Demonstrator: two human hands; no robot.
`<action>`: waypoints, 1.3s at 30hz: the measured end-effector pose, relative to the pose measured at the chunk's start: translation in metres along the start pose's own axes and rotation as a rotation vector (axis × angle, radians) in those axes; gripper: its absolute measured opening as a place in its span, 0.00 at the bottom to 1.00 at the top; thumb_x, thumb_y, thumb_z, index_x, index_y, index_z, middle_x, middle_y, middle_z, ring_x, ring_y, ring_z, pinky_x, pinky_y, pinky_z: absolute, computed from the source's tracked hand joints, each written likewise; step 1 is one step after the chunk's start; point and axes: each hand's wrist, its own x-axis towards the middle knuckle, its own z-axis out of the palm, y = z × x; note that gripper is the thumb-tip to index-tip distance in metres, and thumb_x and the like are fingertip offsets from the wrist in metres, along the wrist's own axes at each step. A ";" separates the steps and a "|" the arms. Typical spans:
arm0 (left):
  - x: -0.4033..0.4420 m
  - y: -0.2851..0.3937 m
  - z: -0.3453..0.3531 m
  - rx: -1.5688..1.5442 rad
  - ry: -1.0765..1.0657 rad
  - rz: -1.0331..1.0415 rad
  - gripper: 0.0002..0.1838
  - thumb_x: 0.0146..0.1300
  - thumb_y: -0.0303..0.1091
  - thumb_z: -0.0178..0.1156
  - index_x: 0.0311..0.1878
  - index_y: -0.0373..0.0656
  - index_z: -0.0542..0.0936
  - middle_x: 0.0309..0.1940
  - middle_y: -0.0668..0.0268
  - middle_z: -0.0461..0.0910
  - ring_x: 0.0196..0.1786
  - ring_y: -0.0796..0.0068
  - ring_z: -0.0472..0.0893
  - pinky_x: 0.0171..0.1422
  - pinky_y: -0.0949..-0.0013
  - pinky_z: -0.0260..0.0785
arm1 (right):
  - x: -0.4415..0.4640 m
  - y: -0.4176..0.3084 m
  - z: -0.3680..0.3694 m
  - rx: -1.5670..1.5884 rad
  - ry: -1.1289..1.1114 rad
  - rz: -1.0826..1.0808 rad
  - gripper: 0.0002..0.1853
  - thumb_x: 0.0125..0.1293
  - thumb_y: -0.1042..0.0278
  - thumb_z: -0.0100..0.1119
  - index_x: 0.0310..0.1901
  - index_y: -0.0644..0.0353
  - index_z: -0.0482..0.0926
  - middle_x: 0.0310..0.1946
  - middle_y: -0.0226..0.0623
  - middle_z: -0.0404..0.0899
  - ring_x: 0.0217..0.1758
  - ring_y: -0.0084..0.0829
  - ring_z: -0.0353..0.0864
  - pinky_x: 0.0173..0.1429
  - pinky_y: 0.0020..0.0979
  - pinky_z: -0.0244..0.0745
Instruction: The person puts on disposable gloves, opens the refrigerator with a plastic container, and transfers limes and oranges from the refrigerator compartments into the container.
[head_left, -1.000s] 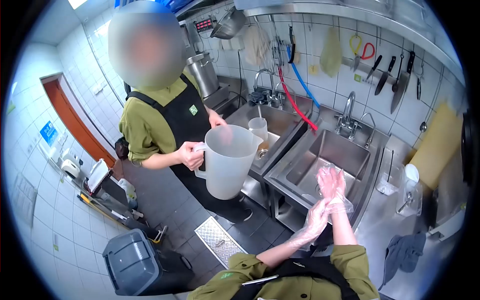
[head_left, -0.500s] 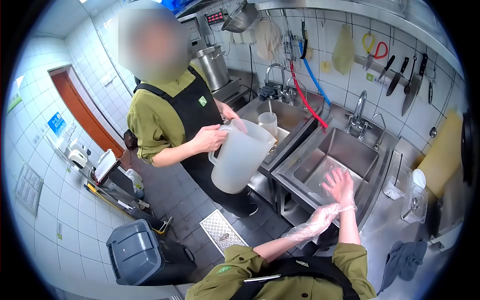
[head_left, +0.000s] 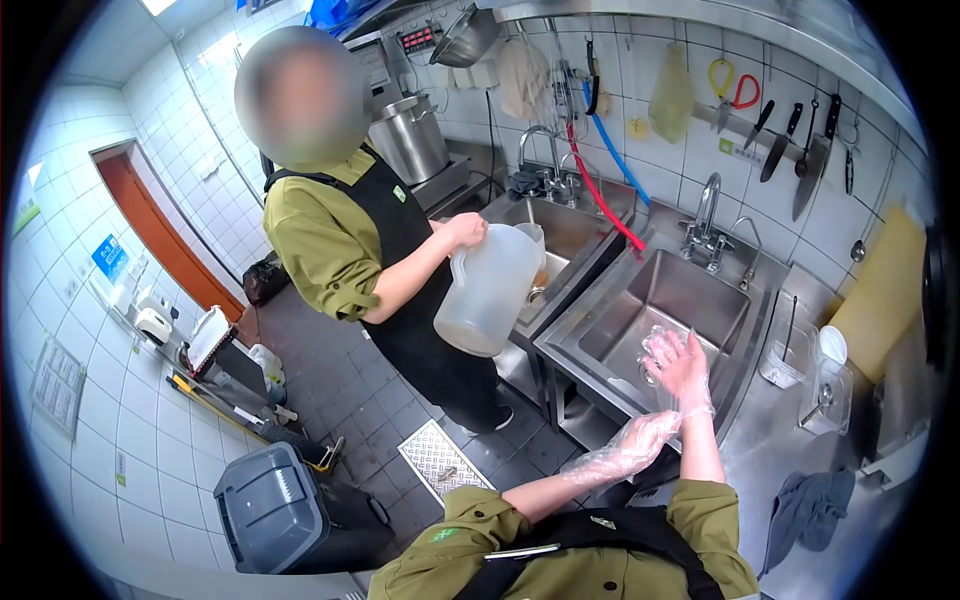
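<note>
The right glove [head_left: 697,401], a thin clear plastic one, is on the right hand [head_left: 682,370], at the near edge of the right-hand sink [head_left: 703,300]. That hand is open, fingers apart, with nothing in its grasp, and loose film shows beside the fingers. The left hand [head_left: 648,436], in a clear left glove [head_left: 602,460] that reaches up the forearm, is curled closed at the right wrist and appears to have hold of the cuff; the exact pinch is too small to tell. With film this thin, my judgement is that a broad grip and a slow, even pull along the wrist work best, the right fingers kept straight and apart so that nothing bunches or tears.

On the right, the steel surface [head_left: 752,455] carries two clear containers [head_left: 787,362] with utensils in them, and a dark cloth [head_left: 808,508]. Knives [head_left: 775,150] hang on the tiled wall above, and a red hose [head_left: 600,205] passes between the two sinks. To the left, a co-worker [head_left: 325,230] in a black apron holds a large translucent jug [head_left: 487,290] near the farther sink [head_left: 575,235]; a lidded grey bin [head_left: 268,505] stands on the dark tiled floor [head_left: 335,400]
</note>
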 end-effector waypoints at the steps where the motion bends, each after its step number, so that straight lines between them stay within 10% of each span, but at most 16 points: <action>1: -0.002 -0.003 0.003 -0.015 0.008 0.022 0.07 0.59 0.26 0.45 0.37 0.36 0.71 0.27 0.57 0.72 0.30 0.59 0.73 0.37 0.66 0.67 | -0.001 0.000 -0.001 -0.005 -0.006 0.000 0.34 0.62 0.42 0.45 0.63 0.57 0.57 0.59 0.41 0.63 0.60 0.40 0.66 0.58 0.51 0.60; 15: -0.023 0.028 0.021 0.079 -0.295 0.207 0.09 0.62 0.31 0.46 0.28 0.39 0.69 0.21 0.58 0.69 0.26 0.56 0.71 0.33 0.61 0.64 | 0.011 -0.009 -0.025 0.147 0.043 -0.088 0.29 0.64 0.45 0.44 0.58 0.61 0.62 0.54 0.39 0.67 0.55 0.35 0.69 0.55 0.40 0.66; 19: -0.023 0.021 0.022 0.013 -0.079 0.098 0.07 0.63 0.29 0.47 0.30 0.37 0.70 0.23 0.59 0.69 0.26 0.61 0.71 0.33 0.65 0.65 | 0.002 -0.016 -0.025 0.148 0.070 -0.106 0.30 0.63 0.45 0.45 0.58 0.62 0.63 0.54 0.39 0.67 0.55 0.35 0.69 0.55 0.39 0.66; 23: -0.015 0.007 0.010 -0.175 0.137 -0.248 0.09 0.65 0.34 0.49 0.39 0.38 0.73 0.28 0.72 0.71 0.35 0.84 0.68 0.44 0.75 0.64 | 0.000 -0.020 -0.026 0.214 -0.014 -0.127 0.29 0.64 0.46 0.44 0.57 0.62 0.64 0.56 0.41 0.67 0.55 0.35 0.69 0.55 0.39 0.66; 26: 0.008 -0.008 0.012 -0.391 0.464 -0.332 0.22 0.64 0.42 0.54 0.57 0.42 0.67 0.46 0.65 0.72 0.48 0.78 0.71 0.56 0.71 0.63 | -0.022 -0.021 0.006 0.270 -0.191 -0.084 0.28 0.65 0.48 0.43 0.58 0.63 0.64 0.58 0.43 0.66 0.56 0.35 0.69 0.57 0.39 0.66; 32: 0.045 -0.016 0.009 -1.407 0.150 -0.407 0.29 0.64 0.47 0.52 0.62 0.38 0.61 0.56 0.57 0.68 0.57 0.68 0.69 0.63 0.64 0.61 | -0.077 0.003 0.088 0.324 -0.445 0.050 0.35 0.65 0.44 0.43 0.60 0.69 0.60 0.62 0.44 0.61 0.62 0.35 0.65 0.62 0.33 0.64; 39: 0.049 0.009 0.027 -1.465 0.131 -0.408 0.20 0.61 0.33 0.57 0.54 0.34 0.69 0.45 0.59 0.75 0.46 0.70 0.76 0.55 0.69 0.68 | -0.083 -0.005 0.101 0.404 -0.495 0.005 0.34 0.65 0.40 0.41 0.61 0.62 0.62 0.61 0.46 0.63 0.54 0.38 0.73 0.54 0.42 0.72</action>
